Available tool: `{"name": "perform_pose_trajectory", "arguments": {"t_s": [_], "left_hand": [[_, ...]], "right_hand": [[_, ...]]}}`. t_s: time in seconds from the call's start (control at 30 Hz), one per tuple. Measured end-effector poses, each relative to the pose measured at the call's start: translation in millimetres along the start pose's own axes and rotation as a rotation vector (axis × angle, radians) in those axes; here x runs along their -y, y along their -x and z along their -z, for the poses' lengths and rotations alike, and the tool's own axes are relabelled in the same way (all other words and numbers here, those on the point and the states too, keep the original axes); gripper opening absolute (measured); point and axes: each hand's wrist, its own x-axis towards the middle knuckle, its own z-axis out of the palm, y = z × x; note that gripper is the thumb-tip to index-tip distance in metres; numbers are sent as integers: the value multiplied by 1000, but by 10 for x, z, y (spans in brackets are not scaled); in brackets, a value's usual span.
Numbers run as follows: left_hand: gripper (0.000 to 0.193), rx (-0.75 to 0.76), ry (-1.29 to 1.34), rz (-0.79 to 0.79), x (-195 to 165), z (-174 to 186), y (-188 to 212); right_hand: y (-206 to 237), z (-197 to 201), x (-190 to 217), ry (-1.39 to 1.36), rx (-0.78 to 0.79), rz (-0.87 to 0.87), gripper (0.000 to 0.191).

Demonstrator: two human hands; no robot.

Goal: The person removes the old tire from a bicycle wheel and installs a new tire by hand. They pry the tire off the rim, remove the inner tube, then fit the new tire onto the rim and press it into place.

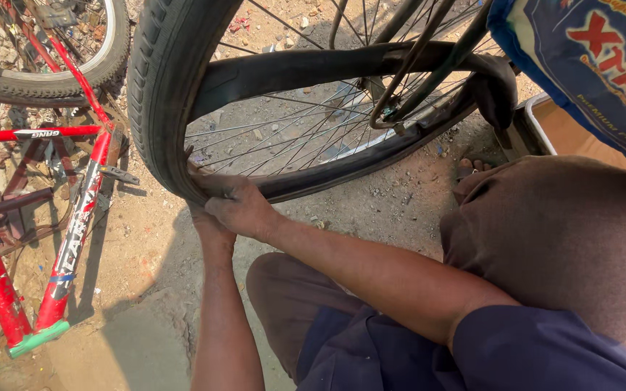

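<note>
A black bicycle tyre (155, 87) on a spoked wheel stands upright in front of me. Its black inner tube (313, 64) hangs loose out of the tyre across the spokes. My right hand (239, 206) grips the tyre's lower bead, fingers hooked over the edge by the rim (342, 156). My left hand (208, 226) sits just below and behind it, mostly hidden, pressed on the same part of the tyre. Both forearms reach up from my lap.
A red bicycle frame (74, 232) with another wheel (59, 80) lies at the left. My knees in brown trousers (559, 239) are at the right. A blue printed sack (595, 65) hangs at the top right above a metal box (537, 127). The ground is sandy dirt with stones.
</note>
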Motion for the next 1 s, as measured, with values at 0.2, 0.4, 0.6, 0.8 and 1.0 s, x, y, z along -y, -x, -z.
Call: {"name": "perform_pose_trajectory", "arguments": {"t_s": [0.2,0.4,0.6,0.8,1.0], "left_hand": [[99,-69,-69,-37,-811,-20,243],[81,-304,-354,-461,-1378,-250,248],[66,-345,-356,-345,-1421,-329,227],[62,-391,-536,-514,-1322,-312,230],[62,-367,-464,-513,-1322,-304,229]], "right_hand": [[-29,70,474,207,-266,56,39],[-54,-21,760,63,-244,94,23],[-19,-117,659,111,-348,49,38],[-160,82,529,-87,-160,-10,43],[-300,82,463,206,-70,30,45]]}}
